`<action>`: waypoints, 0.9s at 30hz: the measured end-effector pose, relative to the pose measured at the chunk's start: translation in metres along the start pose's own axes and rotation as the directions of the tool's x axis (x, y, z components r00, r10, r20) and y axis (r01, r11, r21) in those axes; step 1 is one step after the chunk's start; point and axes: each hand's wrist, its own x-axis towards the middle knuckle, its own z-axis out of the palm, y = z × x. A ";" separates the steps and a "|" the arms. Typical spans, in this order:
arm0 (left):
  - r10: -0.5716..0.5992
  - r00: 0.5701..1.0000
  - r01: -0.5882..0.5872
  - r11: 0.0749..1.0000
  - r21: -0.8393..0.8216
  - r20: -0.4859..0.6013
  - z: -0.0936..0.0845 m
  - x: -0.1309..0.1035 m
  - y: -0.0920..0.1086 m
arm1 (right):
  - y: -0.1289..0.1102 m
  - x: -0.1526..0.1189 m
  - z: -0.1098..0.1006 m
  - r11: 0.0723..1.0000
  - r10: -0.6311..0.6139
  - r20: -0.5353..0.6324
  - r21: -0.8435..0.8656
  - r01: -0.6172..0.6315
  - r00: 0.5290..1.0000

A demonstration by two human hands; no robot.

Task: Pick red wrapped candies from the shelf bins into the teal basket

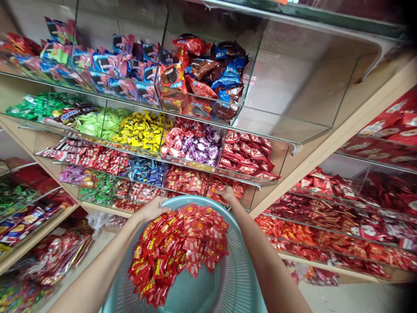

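A teal plastic basket with mesh sides fills the lower middle of the view. My left hand is closed over its far rim, left of centre. Inside lie many small wrapped candies: shiny red packets with yellow lettering on the left, and red packets with orange dots on the right. Beyond the rim, my right hand reaches into a low shelf compartment of similar red packets. Its fingers are curled at the packets there, partly hidden and slightly blurred.
Clear-fronted shelves rise ahead, divided into compartments of wrapped sweets. Yellow candies and purple-and-white ones sit mid-height, blue and red packs above. A slanting wooden upright separates more red-filled shelves on the right.
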 end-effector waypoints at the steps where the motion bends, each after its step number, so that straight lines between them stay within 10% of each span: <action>1: -0.003 1.000 0.003 1.000 -0.002 0.004 0.000 -0.001 0.001 | -0.001 -0.001 0.001 0.999 0.008 -0.003 0.050 -0.008 1.000; 9: 0.024 1.000 -0.024 1.000 -0.012 0.009 -0.002 0.001 0.009 | -0.022 -0.036 -0.032 0.889 0.058 -0.048 0.458 -0.030 0.997; 16: 0.033 0.999 -0.032 0.999 -0.025 0.041 0.003 0.009 0.014 | -0.043 -0.128 -0.085 0.731 -0.001 -0.020 0.682 0.015 1.000; 23: 0.069 0.996 -0.070 0.998 0.011 0.051 0.012 0.021 0.018 | -0.059 -0.211 -0.055 0.787 -0.071 0.286 0.605 -0.123 0.956; 27: 0.079 0.995 -0.080 0.997 0.015 0.069 0.015 0.022 0.024 | -0.053 -0.221 -0.032 0.866 -0.116 0.268 0.500 -0.035 0.957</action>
